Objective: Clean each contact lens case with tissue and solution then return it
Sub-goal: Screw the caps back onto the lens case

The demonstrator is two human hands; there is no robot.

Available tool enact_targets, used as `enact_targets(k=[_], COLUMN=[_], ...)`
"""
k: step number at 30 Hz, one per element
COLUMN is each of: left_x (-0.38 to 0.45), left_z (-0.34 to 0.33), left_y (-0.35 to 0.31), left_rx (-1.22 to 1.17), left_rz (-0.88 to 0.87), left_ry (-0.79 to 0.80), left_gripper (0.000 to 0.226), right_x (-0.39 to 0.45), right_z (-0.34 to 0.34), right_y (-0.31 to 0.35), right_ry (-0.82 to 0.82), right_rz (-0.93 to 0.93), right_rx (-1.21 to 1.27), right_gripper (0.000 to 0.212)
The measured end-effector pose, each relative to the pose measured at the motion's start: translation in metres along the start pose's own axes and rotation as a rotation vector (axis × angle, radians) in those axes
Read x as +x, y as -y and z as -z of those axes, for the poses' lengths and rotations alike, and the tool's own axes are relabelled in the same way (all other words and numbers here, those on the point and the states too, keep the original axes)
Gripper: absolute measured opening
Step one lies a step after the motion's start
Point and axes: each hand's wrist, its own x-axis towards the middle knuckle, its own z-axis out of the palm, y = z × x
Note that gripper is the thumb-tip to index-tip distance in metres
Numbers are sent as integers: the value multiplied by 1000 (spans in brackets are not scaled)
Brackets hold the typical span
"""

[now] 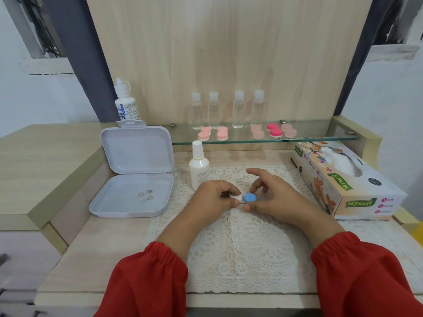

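The left hand [212, 197] pinches the white end of a contact lens case [246, 198] between thumb and curled fingers, and the right hand [272, 197] holds the blue cap [249, 197] of the same case with thumb and middle fingers, the index finger lifted free. The case is just above the lace mat [240, 248], in the middle of the desk. I judge the step is to unscrew this cap; to do it well, the left hand must keep the body steady while the right turns only the cap, low over the mat, so a dropped cap does not roll away.

At 9 o'clock from the hands lies an open white box [137, 175] with four small clear lenses [144, 196] in its tray. At 11 o'clock, just beside the left hand, stands a white solution bottle [198, 165]. At 3 o'clock is the tissue box [343, 179], near enough to reach. Farther, at 12 o'clock, the glass shelf [320, 138] carries several pink cases [274, 130] and four clear small bottles [238, 109]; a bigger bottle [126, 101] stands at 10 o'clock
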Motion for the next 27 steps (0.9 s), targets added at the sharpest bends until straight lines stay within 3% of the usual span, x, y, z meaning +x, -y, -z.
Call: enact_targets(k=[10,16,21,27], left_x=[0,0,-1,0], left_z=[0,0,0,0], left_y=[0,-1,-1,0], left_rx=[13,9,3,27], left_rz=[-8,-16,-19,-19], left_ry=[-7,-5,-6,-6], left_gripper=[20,19,20,21], right_x=[0,1,-1,-3], right_z=[0,-4,2,3], right_y=[0,4,4,7], right_ry=[26,9,70,33], right_rz=[-4,-21,-47,-61], right_rx=[36,66,136,161], right_gripper=[86,75,85,78])
